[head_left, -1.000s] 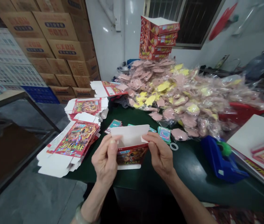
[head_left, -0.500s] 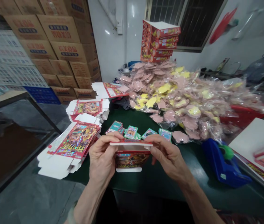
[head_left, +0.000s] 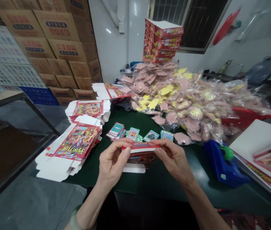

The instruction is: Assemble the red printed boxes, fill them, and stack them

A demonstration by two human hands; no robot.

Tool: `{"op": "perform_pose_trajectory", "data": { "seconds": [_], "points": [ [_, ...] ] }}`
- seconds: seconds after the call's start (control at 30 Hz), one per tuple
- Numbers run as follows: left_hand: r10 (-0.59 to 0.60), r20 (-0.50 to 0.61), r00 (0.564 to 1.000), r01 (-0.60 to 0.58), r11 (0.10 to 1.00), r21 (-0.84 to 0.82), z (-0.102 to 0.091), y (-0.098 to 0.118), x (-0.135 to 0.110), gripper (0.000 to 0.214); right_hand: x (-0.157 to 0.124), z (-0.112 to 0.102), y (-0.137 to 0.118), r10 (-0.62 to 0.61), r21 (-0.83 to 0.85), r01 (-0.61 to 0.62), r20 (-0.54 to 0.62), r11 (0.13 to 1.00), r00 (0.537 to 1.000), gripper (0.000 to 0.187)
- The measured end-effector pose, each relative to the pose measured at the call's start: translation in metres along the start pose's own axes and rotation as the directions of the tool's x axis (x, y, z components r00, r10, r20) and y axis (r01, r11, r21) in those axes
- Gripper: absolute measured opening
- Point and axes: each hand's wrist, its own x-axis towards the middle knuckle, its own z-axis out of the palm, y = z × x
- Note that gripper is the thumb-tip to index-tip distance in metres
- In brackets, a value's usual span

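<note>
Brown cartons (head_left: 64, 28) stand stacked across the upper left of the frame, and my dark green table (head_left: 166, 179) spreads through the lower middle. A heap of bagged pink and yellow pieces (head_left: 189, 123) covers its far side, upper right of centre. Unfolded red-and-white boxes (head_left: 77, 140) lie piled at centre left; a blue tape dispenser (head_left: 221, 171) sits at lower right. Just below centre, my left hand (head_left: 112, 161) and right hand (head_left: 176, 159) hold a red printed box (head_left: 141, 158) between them, each thumb and fingertips pinching one end of its upper edge, a white flap jutting below. Small picture cards (head_left: 151, 135) lie in a row just beyond my fingers. Smallest is the green roll (head_left: 227, 153) in the dispenser.
</note>
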Motion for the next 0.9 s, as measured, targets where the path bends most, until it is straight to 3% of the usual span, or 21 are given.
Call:
{"op": "perform_pose_trajectory", "data": {
  "seconds": [0.17,0.33,0.67,0.9],
  "points": [
    [0.009,0.265,0.964,-0.097,0.943,0.319,-0.014,0.015,0.017,0.017,0.001,0.000,0.002,0.011,0.011,-0.012,0.055,1.000,0.998,0.020],
    [0.055,0.393,0.918,-0.223,0.890,0.398,-0.021,0.024,0.036,0.018,-0.003,0.009,-0.004,-0.126,-0.187,0.116,-0.044,0.975,0.991,0.014],
    [0.214,0.421,0.881,-0.413,0.783,0.465,-0.025,0.023,0.027,0.026,-0.002,0.016,0.001,-0.247,-0.226,0.218,-0.108,0.949,0.963,0.017],
    [0.383,0.369,0.847,-0.527,0.695,0.489,-0.016,0.011,0.016,0.025,-0.009,0.019,0.014,-0.427,-0.335,0.369,-0.120,0.867,0.896,0.031]
  ]
}}
